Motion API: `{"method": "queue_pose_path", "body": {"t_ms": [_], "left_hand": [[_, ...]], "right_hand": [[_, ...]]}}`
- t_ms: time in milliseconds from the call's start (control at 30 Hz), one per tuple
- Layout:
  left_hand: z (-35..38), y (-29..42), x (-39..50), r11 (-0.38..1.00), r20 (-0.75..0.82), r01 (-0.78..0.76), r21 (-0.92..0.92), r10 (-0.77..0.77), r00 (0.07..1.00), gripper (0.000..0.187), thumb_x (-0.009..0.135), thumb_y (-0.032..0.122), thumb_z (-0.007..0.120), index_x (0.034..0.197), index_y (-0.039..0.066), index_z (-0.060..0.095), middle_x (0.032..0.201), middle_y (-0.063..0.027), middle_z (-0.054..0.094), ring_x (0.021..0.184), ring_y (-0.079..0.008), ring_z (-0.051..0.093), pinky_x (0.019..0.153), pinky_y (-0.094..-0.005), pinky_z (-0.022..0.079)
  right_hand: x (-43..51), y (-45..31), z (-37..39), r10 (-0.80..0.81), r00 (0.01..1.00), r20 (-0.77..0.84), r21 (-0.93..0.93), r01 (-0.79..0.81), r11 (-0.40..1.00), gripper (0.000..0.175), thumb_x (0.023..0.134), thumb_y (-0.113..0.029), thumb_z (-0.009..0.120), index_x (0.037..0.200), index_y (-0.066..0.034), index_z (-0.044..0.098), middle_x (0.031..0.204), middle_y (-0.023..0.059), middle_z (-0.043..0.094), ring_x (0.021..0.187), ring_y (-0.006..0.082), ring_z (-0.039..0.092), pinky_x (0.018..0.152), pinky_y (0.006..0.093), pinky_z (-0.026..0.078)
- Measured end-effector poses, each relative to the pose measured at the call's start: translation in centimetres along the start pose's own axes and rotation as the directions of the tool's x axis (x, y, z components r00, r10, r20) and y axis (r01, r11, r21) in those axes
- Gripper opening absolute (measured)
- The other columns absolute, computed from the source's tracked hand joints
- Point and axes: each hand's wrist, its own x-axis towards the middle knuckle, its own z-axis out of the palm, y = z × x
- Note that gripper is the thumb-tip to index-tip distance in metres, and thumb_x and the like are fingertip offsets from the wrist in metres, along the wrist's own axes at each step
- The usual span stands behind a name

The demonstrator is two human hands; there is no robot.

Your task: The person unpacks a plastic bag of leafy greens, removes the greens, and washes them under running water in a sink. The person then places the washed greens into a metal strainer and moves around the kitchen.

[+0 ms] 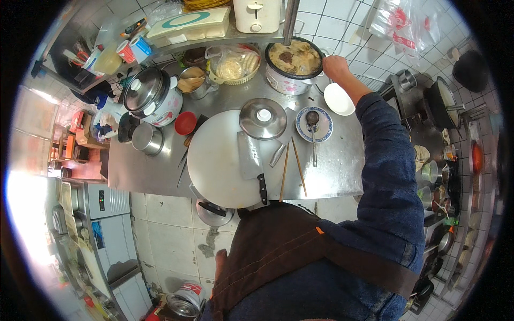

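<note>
My right hand (336,67) reaches to the right edge of a floral electric cooker (287,83) holding pale brown, bubbling food (297,60). Its fingers are curled beside the cooker's dark rim, and what they grip is hidden. My left hand (221,257) hangs low beside my brown apron (265,240), mostly out of sight. Closest to my right forearm is a white bowl (339,98). A metal ladle (313,120) lies across a blue-rimmed plate (304,132). The cooker's metal lid (263,120) rests on a round white cutting board (217,160) with a cleaver (250,156).
Two chopsticks (284,172) lie near the steel table's front edge (333,194). Another lidded cooker (152,96), a red bowl (185,123) and a metal pot (148,138) stand left. A basket of bagged food (237,66) sits under a shelf (192,42). Right is a wok (441,102).
</note>
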Motion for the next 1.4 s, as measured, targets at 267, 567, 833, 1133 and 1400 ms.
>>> {"method": "queue_pose_path", "body": {"t_ms": [267, 567, 833, 1133, 1400], "left_hand": [[0.7, 0.1, -0.1, 0.924, -0.277, -0.332, -0.190, 0.274, 0.921, 0.027, 0.085, 0.021, 0.046, 0.067, 0.001, 0.051, 0.065, -0.0190, 0.049, 0.060, -0.0333, 0.041, 0.060, -0.0457, 0.038], [-0.1, 1.4, -1.6, 0.949, -0.168, -0.254, -0.188, 0.224, 0.960, 0.026, 0.083, 0.020, 0.043, 0.065, 0.002, 0.047, 0.065, -0.0206, 0.047, 0.062, -0.0399, 0.042, 0.060, -0.0499, 0.036], [-0.6, 0.9, -0.7, 0.968, -0.093, -0.246, -0.051, 0.240, 0.966, 0.021, 0.083, 0.016, 0.046, 0.068, 0.003, 0.050, 0.073, -0.0203, 0.054, 0.073, -0.0440, 0.053, 0.063, -0.0535, 0.040], [-1.0, 0.8, 0.0, 0.945, -0.147, -0.275, 0.175, 0.302, 0.942, 0.014, 0.082, 0.014, 0.058, 0.079, 0.001, 0.060, 0.096, -0.0196, 0.066, 0.091, -0.0404, 0.061, 0.080, -0.0479, 0.051], [-0.6, 1.5, -0.2, 0.977, -0.161, -0.207, -0.043, 0.198, 0.967, 0.027, 0.086, 0.023, 0.049, 0.074, 0.000, 0.057, 0.079, -0.0224, 0.060, 0.075, -0.0373, 0.057, 0.067, -0.0477, 0.046]], "right_hand": [[4.1, 2.2, -4.4, -0.018, 0.777, 0.629, 0.381, -0.289, 0.878, 0.021, 0.086, -0.023, 0.055, 0.078, -0.0071, 0.066, 0.065, 0.0054, 0.060, 0.052, 0.0172, 0.053, 0.046, 0.0349, 0.040], [3.5, 3.4, -2.2, -0.294, 0.367, 0.883, 0.457, -0.818, 0.350, 0.018, 0.093, -0.019, 0.050, 0.092, -0.0143, 0.067, 0.049, -0.0091, 0.035, 0.037, 0.0018, 0.024, 0.034, 0.0187, 0.019], [1.0, 3.6, 1.6, -0.583, 0.381, 0.717, 0.352, -0.921, -0.169, 0.032, 0.106, -0.026, 0.037, 0.117, -0.0096, 0.062, 0.052, -0.0095, 0.030, 0.037, 0.0021, 0.023, 0.031, 0.0171, 0.022], [0.0, 3.2, 2.2, -0.486, 0.527, 0.697, 0.444, -0.849, -0.285, 0.033, 0.106, -0.027, 0.035, 0.117, -0.0104, 0.062, 0.054, -0.0102, 0.028, 0.038, 0.0017, 0.021, 0.030, 0.0163, 0.021], [-0.1, 2.9, 1.7, -0.159, 0.798, 0.581, 0.814, -0.574, 0.092, 0.029, 0.101, -0.025, 0.044, 0.107, -0.0088, 0.067, 0.059, -0.0014, 0.046, 0.041, 0.0088, 0.035, 0.038, 0.0247, 0.037]]}}
